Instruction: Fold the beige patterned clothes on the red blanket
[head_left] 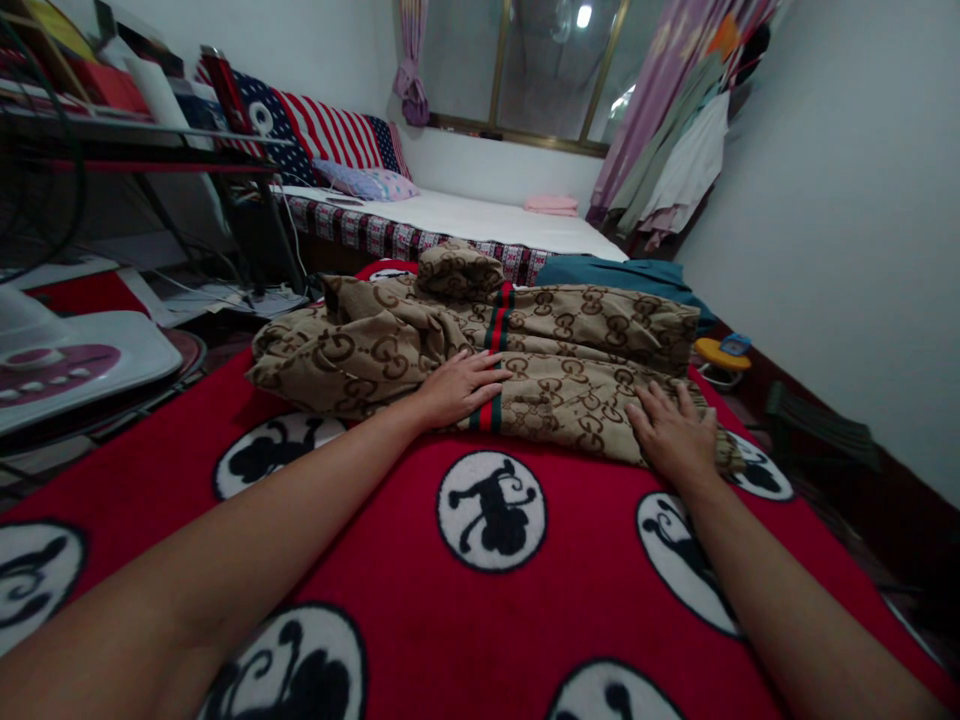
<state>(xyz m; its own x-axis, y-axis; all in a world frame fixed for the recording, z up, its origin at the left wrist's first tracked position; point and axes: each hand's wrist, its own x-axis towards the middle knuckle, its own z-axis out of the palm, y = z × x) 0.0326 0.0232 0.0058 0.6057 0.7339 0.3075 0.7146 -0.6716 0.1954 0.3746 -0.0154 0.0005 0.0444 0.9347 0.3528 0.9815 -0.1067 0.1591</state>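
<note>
A tan patterned cloth (pixel 570 340) with a green and red stripe lies bunched and partly folded on a red blanket (pixel 420 590) printed with white circles and black figures. My left hand (pixel 459 388) rests flat on the cloth's near edge, fingers spread beside the stripe. My right hand (pixel 671 430) presses palm down on the cloth's right near corner. Neither hand grips anything.
A bed with a white sheet (pixel 480 215) and a pillow (pixel 371 183) stands behind. A teal cloth (pixel 622 275) lies beyond the tan one. A white fan base (pixel 67 365) and a cluttered dark rack (pixel 135 140) are at left. Clothes (pixel 682 160) hang by the window; a white wall at right.
</note>
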